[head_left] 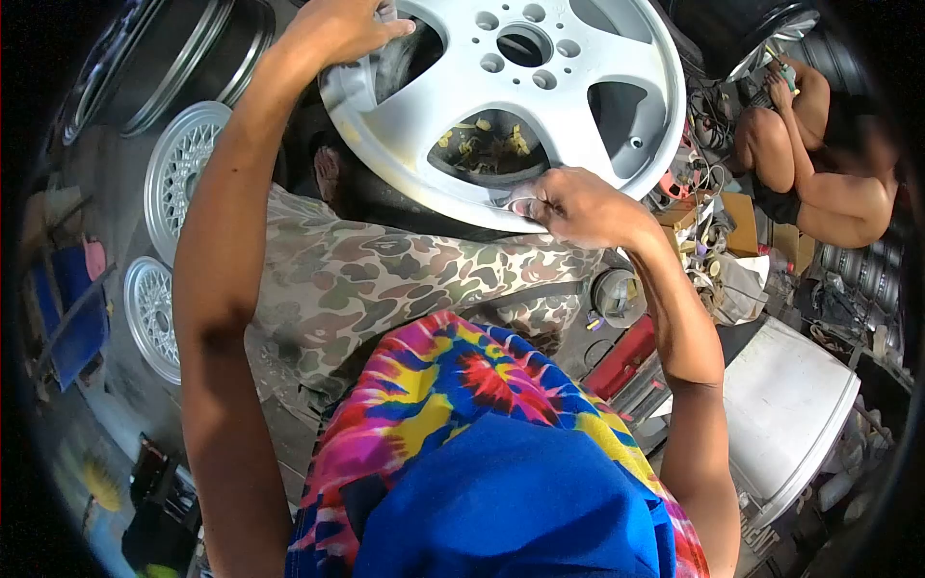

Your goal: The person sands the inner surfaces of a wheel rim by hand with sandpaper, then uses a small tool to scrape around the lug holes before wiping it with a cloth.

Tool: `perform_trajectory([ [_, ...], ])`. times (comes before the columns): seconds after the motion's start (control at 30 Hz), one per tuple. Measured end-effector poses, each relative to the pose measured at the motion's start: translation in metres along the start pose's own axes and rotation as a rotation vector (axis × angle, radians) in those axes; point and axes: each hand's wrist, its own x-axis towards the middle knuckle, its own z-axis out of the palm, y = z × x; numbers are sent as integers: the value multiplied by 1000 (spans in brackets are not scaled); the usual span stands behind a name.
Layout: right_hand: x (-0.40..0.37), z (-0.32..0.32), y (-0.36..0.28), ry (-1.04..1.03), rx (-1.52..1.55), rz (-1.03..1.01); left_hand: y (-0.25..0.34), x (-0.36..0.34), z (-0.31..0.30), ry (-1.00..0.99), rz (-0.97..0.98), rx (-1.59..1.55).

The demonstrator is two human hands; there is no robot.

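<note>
A silver-grey alloy wheel rim (578, 82) with wide spokes lies tilted in front of me, close to my knees. Its surface is dull, with pale yellowish patches near the lower left lip. My left hand (342, 29) grips the upper left of the wheel, thumb reaching over a spoke opening; the frame edge cuts off part of its fingers. At the near lip, my right hand (593, 207) is closed, pressing what looks like a small folded piece of sandpaper (520, 203) against the metal. The fingers hide most of that piece.
Two mesh-spoked rims (152, 313) stand at the left, with more rims (183, 63) above. A person (819, 173) crouches at the right, holding something small. A clear jar (617, 294), red box (626, 356), white panel (785, 405) and clutter lie on my right.
</note>
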Motion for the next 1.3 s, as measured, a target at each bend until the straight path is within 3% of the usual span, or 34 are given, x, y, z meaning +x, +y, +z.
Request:
perform_trajectory([
  [0.07, 21, 16, 7, 85, -6, -69, -4, 8, 0, -95, -113, 25],
  [0.13, 56, 40, 11, 336, 43, -237, -7, 13, 6, -105, -96, 33],
  [0.17, 57, 42, 15, 339, 43, -243, -10, 14, 8, -115, -87, 44],
  [0.23, 54, 37, 5, 273, -101, -70, -9, 13, 11, -91, -55, 104],
  [0.27, 44, 31, 6, 140, -190, 41, -7, 13, 15, -67, -21, 152],
  [0.37, 2, 5, 2, 38, -255, 65, 0, 4, -2, -113, -78, 85],
  [0.43, 14, 11, 10, 26, -243, 68, -14, 8, 5, -74, -44, 72],
  [0.5, 48, 33, 16, 208, -43, -171, -21, 14, 16, -31, -4, 63],
  [0.57, 57, 33, 2, 301, -65, -124, -22, 16, 21, -9, 27, 117],
  [0.67, 21, 10, -10, 48, -406, 154, 0, 10, 5, -149, -72, 56],
  [0.77, 10, 7, -14, 30, -517, 201, -11, 11, 6, -167, -135, 61],
  [0.83, 38, 20, -3, 32, -502, 218, -22, 15, 11, -138, -124, 96],
  [0.9, 67, 30, 6, 202, -114, -59, -27, 17, 17, -111, -81, 149],
  [0.97, 90, 44, 3, 383, 77, -195, -14, 12, 13, -106, -73, 139],
  [1.03, 70, 30, -25, 337, 63, -140, -13, 12, 11, -102, -77, 130],
  [1.1, 54, 25, -24, 248, 301, -108, -16, 14, 12, -141, -94, 131],
  [1.17, 62, 37, -9, 228, 206, -41, -23, 15, 12, -142, -66, 103],
  [1.23, 83, 58, 1, 469, 108, -51, -16, 14, 7, -141, -29, 79],
  [1.3, 87, 53, -10, 512, 166, -150, -8, 7, -1, -121, -14, 40],
])
